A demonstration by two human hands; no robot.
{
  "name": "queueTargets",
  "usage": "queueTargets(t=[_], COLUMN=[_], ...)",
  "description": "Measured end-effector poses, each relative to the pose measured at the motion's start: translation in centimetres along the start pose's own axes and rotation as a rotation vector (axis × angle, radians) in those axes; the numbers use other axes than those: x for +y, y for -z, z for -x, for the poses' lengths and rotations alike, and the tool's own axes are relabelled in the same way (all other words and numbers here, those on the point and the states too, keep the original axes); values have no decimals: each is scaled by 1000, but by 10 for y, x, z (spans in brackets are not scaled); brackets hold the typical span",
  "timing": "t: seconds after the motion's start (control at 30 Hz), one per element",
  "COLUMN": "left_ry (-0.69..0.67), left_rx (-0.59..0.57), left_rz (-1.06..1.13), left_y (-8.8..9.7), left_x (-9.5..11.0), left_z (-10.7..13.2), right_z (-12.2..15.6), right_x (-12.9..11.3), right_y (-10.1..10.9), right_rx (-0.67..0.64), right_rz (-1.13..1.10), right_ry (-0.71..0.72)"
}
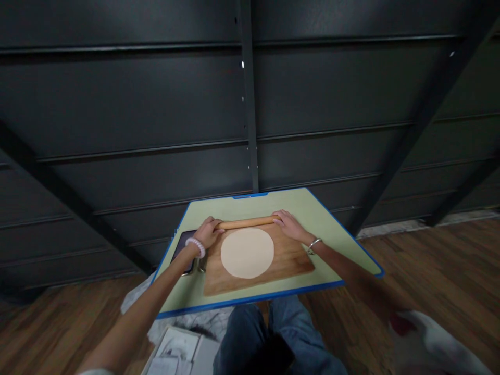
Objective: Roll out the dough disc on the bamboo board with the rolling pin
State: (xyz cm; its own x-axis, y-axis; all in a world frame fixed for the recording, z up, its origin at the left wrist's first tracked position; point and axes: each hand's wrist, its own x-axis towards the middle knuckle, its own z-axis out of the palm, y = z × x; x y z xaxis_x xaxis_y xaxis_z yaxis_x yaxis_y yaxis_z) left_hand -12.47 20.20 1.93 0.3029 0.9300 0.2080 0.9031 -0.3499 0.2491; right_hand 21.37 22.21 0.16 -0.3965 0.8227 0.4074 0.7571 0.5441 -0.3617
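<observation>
A wooden rolling pin (247,223) lies across the far edge of a wooden board (292,255). My left hand (209,232) grips its left end, and my right hand (288,225) is closed round its right end. On the board, just nearer to me than the pin, lies a flat, pale, nearly round sheet of dough (247,253). A pale band circles my left wrist and a metal bangle my right.
The board rests on a pale green table (328,229) with a blue edge. A dark flat tray-like object (183,247) lies left of the board, partly behind my left hand. White boxes (175,346) stand below on the left. A dark panelled wall (175,99) rises behind the table.
</observation>
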Motion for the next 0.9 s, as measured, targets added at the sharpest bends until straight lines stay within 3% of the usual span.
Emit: queueTargets(t=[0.17,0.5,0.9], left_ry=[-1,38,147], left_rx=[-59,11,-38], left_rz=[27,54,-77], left_y=[-11,-30,-18], left_x=[-3,0,8], left_z=[-24,-22,-16], right_z=[-18,-19,-16], right_x=[22,33,24], right_y=[-14,-24,-25], right_rx=[9,5,-44], right_rz=[-32,-11,108], right_ry=[-57,-74,-117])
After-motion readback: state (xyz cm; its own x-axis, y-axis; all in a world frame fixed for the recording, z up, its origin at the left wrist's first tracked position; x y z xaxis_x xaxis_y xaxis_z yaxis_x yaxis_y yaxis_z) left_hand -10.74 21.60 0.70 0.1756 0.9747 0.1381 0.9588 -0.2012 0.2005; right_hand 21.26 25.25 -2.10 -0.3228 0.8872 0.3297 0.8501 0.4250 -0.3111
